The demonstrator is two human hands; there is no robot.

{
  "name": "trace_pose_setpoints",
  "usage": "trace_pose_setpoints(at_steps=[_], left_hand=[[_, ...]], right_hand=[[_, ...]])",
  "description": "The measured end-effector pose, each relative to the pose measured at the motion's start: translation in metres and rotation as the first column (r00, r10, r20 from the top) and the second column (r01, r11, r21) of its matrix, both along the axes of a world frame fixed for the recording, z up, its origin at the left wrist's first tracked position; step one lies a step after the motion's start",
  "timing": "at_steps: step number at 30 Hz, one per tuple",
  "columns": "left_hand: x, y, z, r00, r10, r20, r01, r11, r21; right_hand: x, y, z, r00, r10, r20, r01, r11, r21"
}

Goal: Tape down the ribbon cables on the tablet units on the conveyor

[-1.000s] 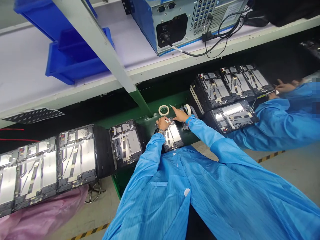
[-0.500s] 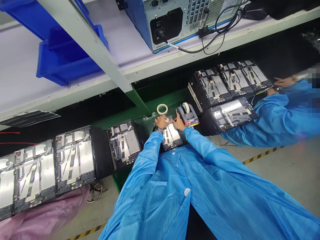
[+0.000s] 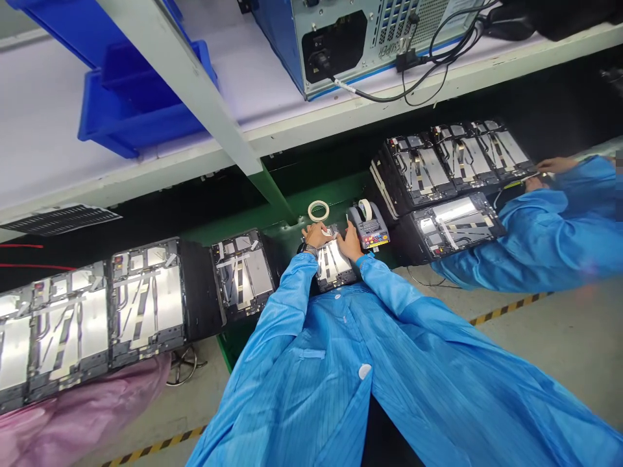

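Note:
In front of my body lies an opened tablet [image 3: 335,264], its silvery battery area, dark ribbon cables and black lower boards showing. My left hand [image 3: 316,235], with a dark watch at the wrist, bends its closed fingers over the tablet's top left part. At the top right part is my right hand [image 3: 350,242], thumb pointing inward and fingers curled. Between the hands a small pale piece shows, too small to name, and what the fingertips grip is hidden. A tape dispenser [image 3: 370,228] with a white roll stands beside my right hand. Behind my left hand lies a tape roll [image 3: 318,211].
Stacked opened tablets [image 3: 243,279] stand left, with a longer row [image 3: 146,298] beyond. More stacks [image 3: 421,172] are at right, near a co-worker's blue sleeve [image 3: 530,240]. Overhead, a shelf [image 3: 272,136] carries blue bins [image 3: 141,123] and a computer case [image 3: 331,52]; a post [image 3: 272,191] descends from it.
The view has shifted slightly. My right hand's fingers are more curled and sit a little lower by the tablet's top right. My left hand stays almost in place.

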State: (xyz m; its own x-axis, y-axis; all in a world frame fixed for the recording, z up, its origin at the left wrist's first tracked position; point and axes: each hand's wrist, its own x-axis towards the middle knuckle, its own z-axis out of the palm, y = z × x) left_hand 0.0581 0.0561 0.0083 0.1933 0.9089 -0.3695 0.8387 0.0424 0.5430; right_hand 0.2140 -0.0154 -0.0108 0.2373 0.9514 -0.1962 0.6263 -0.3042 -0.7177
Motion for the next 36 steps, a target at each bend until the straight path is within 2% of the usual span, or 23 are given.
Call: trace_pose_setpoints(at_steps=[2, 4, 5, 8, 9, 11, 14, 17, 20, 28, 36], left_hand=[[-0.006, -0.004, 0.004, 0.997, 0.046, 0.061, -0.049, 0.998, 0.05], [-0.02, -0.012, 0.006, 0.975, 0.166, 0.148, -0.184, 0.976, 0.118], [-0.028, -0.018, 0.006, 0.949, 0.256, 0.186, -0.284, 0.948, 0.147], [-0.052, -0.044, 0.001, 0.82, 0.518, 0.245, -0.561, 0.811, 0.165], [-0.057, -0.054, -0.002, 0.778, 0.576, 0.249, -0.618, 0.773, 0.143], [-0.063, -0.074, -0.011, 0.717, 0.647, 0.261, -0.68, 0.731, 0.055], [-0.063, -0.096, -0.026, 0.666, 0.687, 0.29, -0.697, 0.712, -0.087], [-0.06, -0.102, -0.037, 0.646, 0.686, 0.334, -0.685, 0.714, -0.142], [-0.058, -0.097, -0.042, 0.627, 0.677, 0.386, -0.673, 0.72, -0.17], [-0.055, -0.084, -0.047, 0.58, 0.677, 0.454, -0.655, 0.718, -0.234], [-0.055, -0.08, -0.052, 0.491, 0.711, 0.504, -0.683, 0.673, -0.283]], right_hand=[[-0.002, -0.008, 0.004, 1.0, 0.015, -0.003, -0.015, 0.998, 0.065], [-0.006, -0.015, 0.006, 0.998, 0.047, -0.034, -0.044, 0.993, 0.106], [-0.009, -0.019, 0.006, 0.996, 0.071, -0.048, -0.065, 0.991, 0.114], [-0.021, -0.024, 0.005, 0.979, 0.191, -0.066, -0.181, 0.976, 0.124], [-0.026, -0.023, 0.005, 0.969, 0.237, -0.066, -0.228, 0.966, 0.124], [-0.037, -0.018, 0.006, 0.945, 0.323, -0.057, -0.314, 0.942, 0.121], [-0.053, -0.003, 0.011, 0.91, 0.413, -0.04, -0.407, 0.907, 0.105], [-0.064, 0.014, 0.015, 0.882, 0.468, -0.051, -0.464, 0.883, 0.073], [-0.072, 0.028, 0.015, 0.861, 0.505, -0.062, -0.504, 0.863, 0.033], [-0.076, 0.044, 0.014, 0.811, 0.584, -0.015, -0.583, 0.811, 0.06], [-0.07, 0.049, 0.006, 0.787, 0.617, 0.001, -0.615, 0.784, 0.09]])
